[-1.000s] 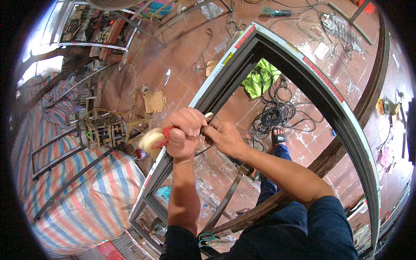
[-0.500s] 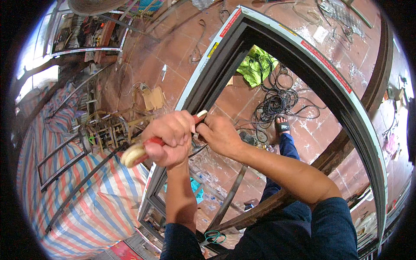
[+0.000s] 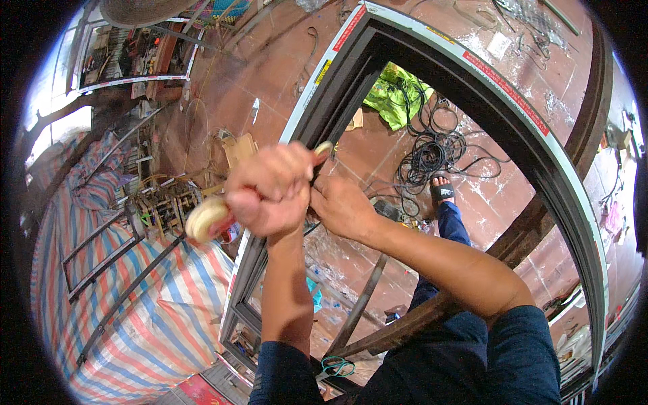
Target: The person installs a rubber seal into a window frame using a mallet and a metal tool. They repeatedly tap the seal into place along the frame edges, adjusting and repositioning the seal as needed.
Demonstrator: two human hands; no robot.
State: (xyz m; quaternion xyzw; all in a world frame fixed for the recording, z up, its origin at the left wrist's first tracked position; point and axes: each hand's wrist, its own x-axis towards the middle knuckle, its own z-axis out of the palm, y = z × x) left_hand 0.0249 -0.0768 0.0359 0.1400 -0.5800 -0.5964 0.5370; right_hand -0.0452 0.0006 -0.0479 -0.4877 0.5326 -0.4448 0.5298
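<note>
My left hand (image 3: 268, 185) is closed in a fist round a red-handled tool with a thick cream rounded end (image 3: 208, 219) sticking out at the lower left. A smaller pale end (image 3: 324, 148) of it shows beyond my knuckles at the upper right. Motion blur and my fingers hide its exact kind. Close beside it, my right hand (image 3: 343, 208) is closed at the inner edge of a large dark window or door frame (image 3: 337, 108), fingers curled. What those fingers grip is hidden. White and red protective film runs along the frame's outer edge.
A coil of black cable (image 3: 432, 152) and a bright green bag (image 3: 398, 98) lie on the tiled floor inside the frame. Striped sheeting (image 3: 142, 317) covers the left side. A dark bar (image 3: 432, 314) crosses below my right arm. My sandalled foot (image 3: 442, 189) is near the cable.
My left fist and the red-handled tool have moved slightly upward, and the tool's right end points higher. My right hand stays at nearly the same spot. The view has shifted a little.
</note>
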